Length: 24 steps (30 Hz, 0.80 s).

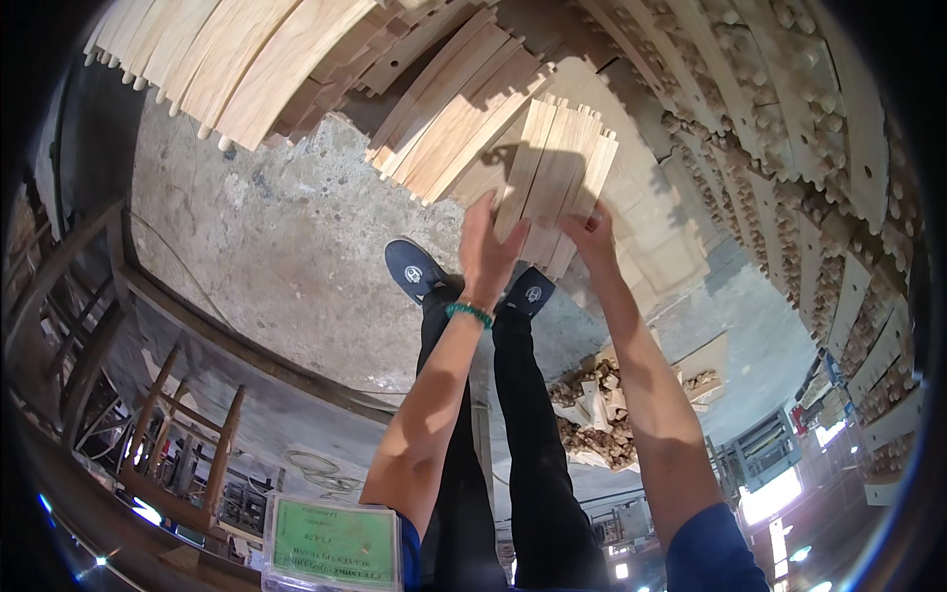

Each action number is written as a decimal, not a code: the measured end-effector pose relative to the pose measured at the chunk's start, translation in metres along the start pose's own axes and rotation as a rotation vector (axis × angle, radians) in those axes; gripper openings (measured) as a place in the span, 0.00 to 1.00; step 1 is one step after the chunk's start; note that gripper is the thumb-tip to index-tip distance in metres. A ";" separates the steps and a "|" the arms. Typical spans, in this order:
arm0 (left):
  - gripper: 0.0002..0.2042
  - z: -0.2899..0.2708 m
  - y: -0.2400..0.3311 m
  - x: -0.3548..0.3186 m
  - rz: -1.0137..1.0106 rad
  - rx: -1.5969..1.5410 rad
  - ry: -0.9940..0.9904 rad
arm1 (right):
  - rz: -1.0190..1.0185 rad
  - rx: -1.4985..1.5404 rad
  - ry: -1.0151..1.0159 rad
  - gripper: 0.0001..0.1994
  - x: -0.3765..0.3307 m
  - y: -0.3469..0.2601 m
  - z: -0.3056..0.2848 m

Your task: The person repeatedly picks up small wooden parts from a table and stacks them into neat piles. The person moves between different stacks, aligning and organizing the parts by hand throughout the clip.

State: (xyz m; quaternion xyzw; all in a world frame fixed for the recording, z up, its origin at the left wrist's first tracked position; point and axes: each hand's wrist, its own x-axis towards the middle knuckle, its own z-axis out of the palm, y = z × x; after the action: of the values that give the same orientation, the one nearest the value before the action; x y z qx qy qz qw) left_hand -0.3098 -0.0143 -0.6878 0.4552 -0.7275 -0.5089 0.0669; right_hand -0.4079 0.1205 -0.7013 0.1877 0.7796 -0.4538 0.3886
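A small bundle of pale wooden slats (554, 163) with round pegs at their far ends lies between my two hands. My left hand (488, 247), a green bead bracelet at its wrist, grips the bundle's left side near the close end. On the opposite edge my right hand (594, 237) is closed, thumb and fingers against the slats. Shadow falls across the bundle's middle. Just beyond it to the left rests a stack of wider slats (454, 109). Whether the held bundle touches the surface below I cannot tell.
More slats (232, 64) are piled at the upper left. Tall stacks of pegged wooden pieces (789, 128) line the right. Behind my right forearm sits a heap of wood pieces (597, 414). A metal frame (227, 335) runs along the left, and my shoes stand on the concrete floor (266, 257).
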 end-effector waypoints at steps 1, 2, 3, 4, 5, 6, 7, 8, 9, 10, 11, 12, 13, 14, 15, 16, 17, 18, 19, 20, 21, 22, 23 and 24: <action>0.19 0.003 0.009 0.011 -0.034 -0.081 -0.078 | 0.018 0.054 -0.028 0.34 0.003 -0.004 0.003; 0.19 0.005 0.012 0.030 -0.064 -0.155 -0.142 | 0.031 0.111 -0.072 0.32 0.005 -0.012 0.012; 0.19 0.003 0.013 0.048 -0.106 -0.226 -0.246 | 0.067 0.120 -0.154 0.29 0.006 -0.019 0.018; 0.21 -0.001 0.011 0.062 -0.166 -0.283 -0.347 | 0.102 0.130 -0.239 0.26 0.007 -0.027 0.025; 0.23 -0.010 0.007 0.076 -0.238 -0.335 -0.484 | 0.136 0.138 -0.326 0.23 0.005 -0.035 0.032; 0.26 -0.023 0.004 0.087 -0.310 -0.386 -0.619 | 0.166 0.182 -0.388 0.21 0.002 -0.043 0.042; 0.24 -0.022 0.009 0.085 -0.417 -0.414 -0.670 | 0.215 0.206 -0.404 0.18 0.000 -0.038 0.032; 0.21 -0.023 0.021 0.078 -0.530 -0.440 -0.733 | 0.270 0.233 -0.410 0.16 -0.006 -0.029 0.020; 0.18 -0.028 0.031 0.069 -0.639 -0.461 -0.791 | 0.301 0.263 -0.370 0.17 -0.016 -0.019 0.008; 0.18 -0.038 0.033 0.059 -0.595 -0.546 -0.803 | 0.314 0.300 -0.355 0.18 -0.026 -0.011 0.003; 0.18 -0.050 0.030 0.049 -0.543 -0.625 -0.801 | 0.320 0.339 -0.355 0.19 -0.036 -0.010 0.003; 0.18 -0.069 0.026 0.036 -0.510 -0.691 -0.785 | 0.240 0.335 -0.389 0.20 -0.056 -0.016 0.010; 0.18 -0.086 0.031 0.025 -0.517 -0.640 -0.750 | 0.161 0.327 -0.413 0.21 -0.080 -0.026 0.015; 0.19 -0.104 0.040 0.012 -0.521 -0.593 -0.719 | 0.079 0.319 -0.433 0.21 -0.105 -0.040 0.016; 0.21 -0.127 0.038 -0.003 -0.566 -0.656 -0.713 | 0.134 0.286 -0.478 0.22 -0.128 -0.055 0.015; 0.22 -0.145 0.044 -0.016 -0.655 -0.833 -0.709 | 0.187 0.246 -0.500 0.23 -0.146 -0.067 0.005; 0.24 -0.165 0.051 -0.028 -0.739 -1.006 -0.695 | 0.237 0.208 -0.530 0.25 -0.162 -0.084 0.002; 0.26 -0.181 0.057 -0.036 -0.743 -1.004 -0.718 | 0.265 0.277 -0.607 0.26 -0.176 -0.102 -0.001; 0.28 -0.198 0.064 -0.046 -0.743 -0.998 -0.729 | 0.292 0.345 -0.698 0.27 -0.194 -0.129 0.000; 0.31 -0.207 0.068 -0.057 -0.695 -1.160 -0.730 | 0.320 0.410 -0.780 0.29 -0.209 -0.150 -0.001; 0.32 -0.220 0.074 -0.067 -0.645 -1.220 -0.707 | 0.318 0.407 -0.884 0.30 -0.217 -0.158 -0.001; 0.34 -0.228 0.086 -0.072 -0.593 -1.287 -0.705 | 0.309 0.399 -0.968 0.30 -0.221 -0.164 -0.005; 0.35 -0.238 0.100 -0.078 -0.544 -1.349 -0.699 | 0.304 0.392 -1.057 0.31 -0.230 -0.174 -0.007; 0.37 -0.247 0.115 -0.083 -0.543 -1.354 -0.701 | 0.258 0.393 -1.184 0.32 -0.238 -0.185 -0.006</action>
State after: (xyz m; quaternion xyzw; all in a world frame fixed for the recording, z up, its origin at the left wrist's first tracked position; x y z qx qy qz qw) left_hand -0.1918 -0.1138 -0.4486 0.2909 -0.1042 -0.9506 -0.0297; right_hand -0.3805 0.0443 -0.4108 0.0653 0.3061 -0.5647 0.7636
